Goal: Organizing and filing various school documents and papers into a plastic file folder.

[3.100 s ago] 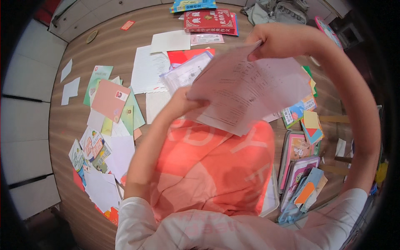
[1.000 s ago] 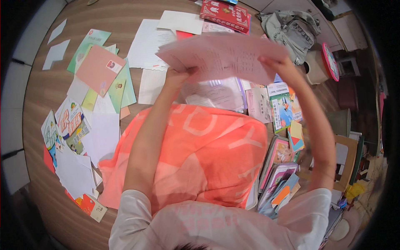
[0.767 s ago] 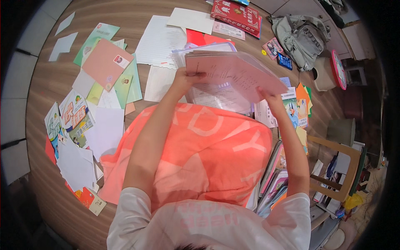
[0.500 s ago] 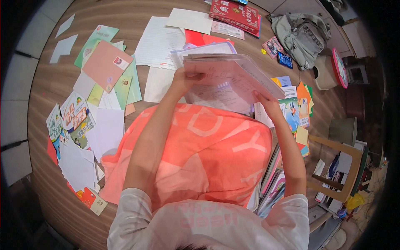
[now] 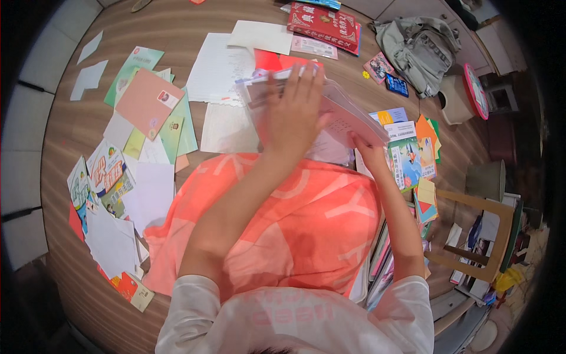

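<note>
A thick stack of pinkish papers (image 5: 349, 122) is held up and tilted above a clear folder (image 5: 333, 150) in front of my lap. My right hand (image 5: 371, 154) grips the stack at its right edge, thumb on the near face. My left hand (image 5: 295, 112) lies across the left part of the stack, its fingers stretched out and partly blurred by motion. Handwriting shows faintly on the near sheet. A coral blanket (image 5: 283, 224) covers my lap below both forearms.
On the left lie a pink folder (image 5: 149, 103), workbooks (image 5: 109, 171) and loose white sheets (image 5: 112, 236). Lined paper (image 5: 215, 68) and a red book (image 5: 324, 26) sit farther off. To the right are a phone (image 5: 397, 85), a grey backpack (image 5: 418, 53), booklets (image 5: 407, 156) and a wooden stool (image 5: 501, 236).
My left hand has let go of the stack's left edge and moved up and right across its face, fingers stretched out. The right hand still holds the stack, slightly lower and farther left.
</note>
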A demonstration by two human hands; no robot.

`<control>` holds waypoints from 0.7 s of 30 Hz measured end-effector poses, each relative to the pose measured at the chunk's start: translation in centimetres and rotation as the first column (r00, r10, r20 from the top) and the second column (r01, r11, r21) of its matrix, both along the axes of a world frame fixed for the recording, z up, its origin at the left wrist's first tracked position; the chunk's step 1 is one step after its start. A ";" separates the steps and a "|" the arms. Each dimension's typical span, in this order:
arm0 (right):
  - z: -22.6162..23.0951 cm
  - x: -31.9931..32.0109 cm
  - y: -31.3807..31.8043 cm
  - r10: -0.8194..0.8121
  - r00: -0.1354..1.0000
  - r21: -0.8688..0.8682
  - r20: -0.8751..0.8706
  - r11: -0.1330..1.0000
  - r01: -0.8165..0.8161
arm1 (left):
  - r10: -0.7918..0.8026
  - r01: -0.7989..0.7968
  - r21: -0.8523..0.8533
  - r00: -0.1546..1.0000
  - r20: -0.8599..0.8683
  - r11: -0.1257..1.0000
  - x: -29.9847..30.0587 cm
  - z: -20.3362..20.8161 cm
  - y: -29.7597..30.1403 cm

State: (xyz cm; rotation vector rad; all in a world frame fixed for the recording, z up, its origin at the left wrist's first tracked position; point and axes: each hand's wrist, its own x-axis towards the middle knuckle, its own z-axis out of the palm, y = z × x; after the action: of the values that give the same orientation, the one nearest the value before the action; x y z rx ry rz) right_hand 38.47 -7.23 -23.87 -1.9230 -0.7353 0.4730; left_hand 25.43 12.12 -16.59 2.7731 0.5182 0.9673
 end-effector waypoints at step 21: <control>0.6 1.6 -0.2 0.049 0.997 -0.070 0.066 0.997 -0.044 | -0.297 0.355 0.093 0.877 -0.377 0.930 5.2 3.3 1.7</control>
State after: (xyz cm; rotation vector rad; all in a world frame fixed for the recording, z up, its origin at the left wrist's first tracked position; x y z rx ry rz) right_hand 40.05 -7.44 -23.31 -1.9974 -0.8188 0.4686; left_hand 30.59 13.78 -13.33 3.0574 -0.0027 0.4470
